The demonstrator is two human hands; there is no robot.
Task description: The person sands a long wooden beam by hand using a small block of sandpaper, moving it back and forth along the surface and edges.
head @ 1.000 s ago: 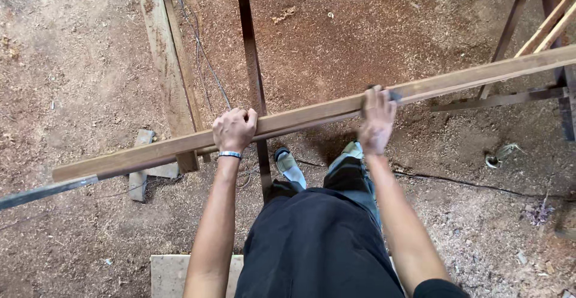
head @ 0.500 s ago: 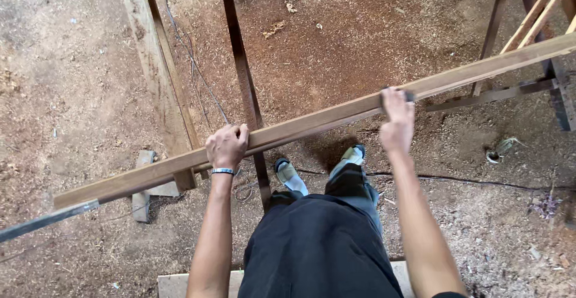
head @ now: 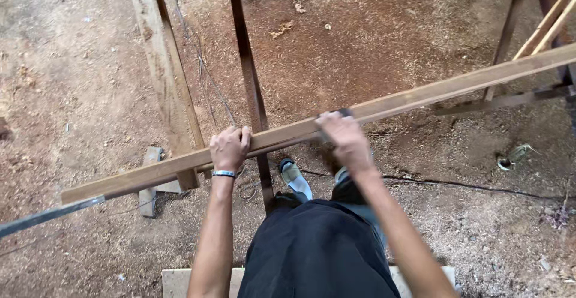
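A long wooden plank (head: 438,88) runs slantwise across the view, from lower left up to the right edge. My left hand (head: 229,148) grips it near the middle, fingers curled over its top edge, a bracelet on the wrist. My right hand (head: 342,139) presses a small dark object, mostly hidden under the fingers, against the plank's top face just right of centre. My legs and shoes (head: 294,175) stand below the plank on the sawdust floor.
An upright wooden beam (head: 165,64) and a dark metal bar (head: 246,64) stand behind the plank. A dark rod (head: 42,217) sticks out at lower left. Wooden frame pieces (head: 534,40) stand at right. A cable (head: 480,185) crosses the floor; a board (head: 180,281) lies at my feet.
My right hand has slid leftward along the plank, toward my left hand. The left hand keeps its grip at the same spot. The view has shifted slightly.
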